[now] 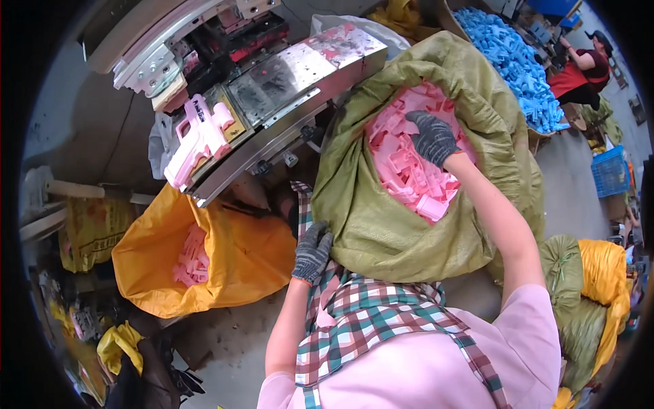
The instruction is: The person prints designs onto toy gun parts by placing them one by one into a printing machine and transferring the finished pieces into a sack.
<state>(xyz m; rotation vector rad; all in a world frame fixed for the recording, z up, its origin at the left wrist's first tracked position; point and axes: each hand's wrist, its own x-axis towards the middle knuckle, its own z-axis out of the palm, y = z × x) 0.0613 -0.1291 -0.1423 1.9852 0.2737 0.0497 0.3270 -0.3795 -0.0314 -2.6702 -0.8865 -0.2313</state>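
My right hand (434, 139), in a dark grey knit glove, reaches into a large green woven sack (409, 252) of pink plastic pieces (409, 174). Its fingers are apart over the pieces, some fingertips are hidden, and no piece shows clearly in its grasp. My left hand (313, 253), gloved the same way, rests against the near left side of that sack, its fingers loosely stretched and holding nothing visible. Left of the sack, a pink toy gun body (202, 140) with dark printing lies on the fixture of a metal machine (293, 75).
Below the machine, an orange sack (238, 262) holds more pink parts. Light blue plastic pieces (507, 65) heap in a container at the back right. Beyond it stands another person (586, 68) in red and black. Tied sacks (579, 300) and a blue crate (610, 170) sit at right.
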